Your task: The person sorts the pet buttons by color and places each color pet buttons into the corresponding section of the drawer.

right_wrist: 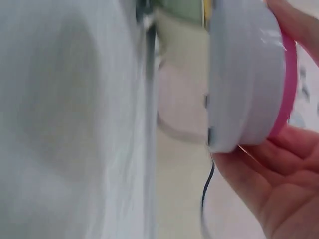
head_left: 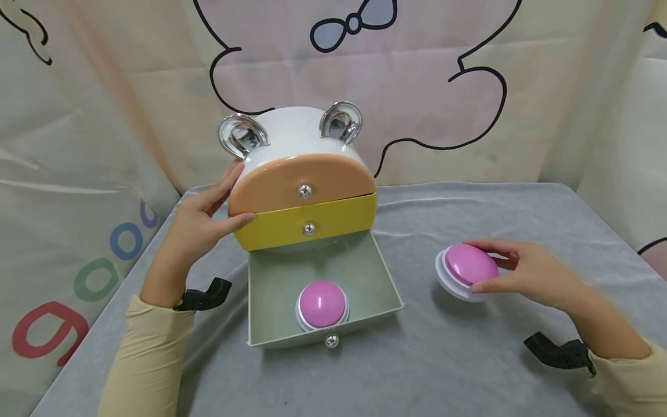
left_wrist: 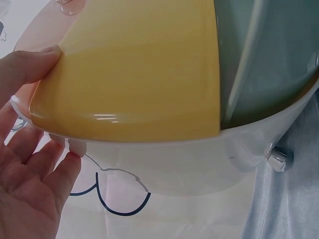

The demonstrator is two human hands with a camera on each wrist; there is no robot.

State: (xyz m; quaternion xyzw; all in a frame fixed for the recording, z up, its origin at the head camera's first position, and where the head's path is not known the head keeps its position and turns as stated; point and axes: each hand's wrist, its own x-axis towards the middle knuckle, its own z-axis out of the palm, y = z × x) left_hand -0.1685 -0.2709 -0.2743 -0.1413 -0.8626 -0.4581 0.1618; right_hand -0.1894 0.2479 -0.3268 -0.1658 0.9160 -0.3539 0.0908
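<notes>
A small chest of drawers (head_left: pixel 299 130) with a white body and silver ears stands on the table. Its bottom green drawer (head_left: pixel 281 278) is pulled out, with a pink-and-white push-button light (head_left: pixel 323 304) lying inside near the front. My left hand (head_left: pixel 200 217) holds the chest's left side, thumb on the front by the yellow drawer (left_wrist: pixel 134 74) and fingers along the white side. To the right of the green drawer, my right hand (head_left: pixel 526 272) grips a second pink-and-white push-button light (head_left: pixel 469 269) by its edge, raised off the cloth, as the right wrist view shows.
Above the yellow drawer, an orange drawer (head_left: pixel 292 179) is closed. A grey cloth (head_left: pixel 443 370) covers the table. Behind hangs a printed curtain (head_left: pixel 417 92) with black outlines, close to the chest's back. Black wrist straps (head_left: pixel 560 353) are on both arms.
</notes>
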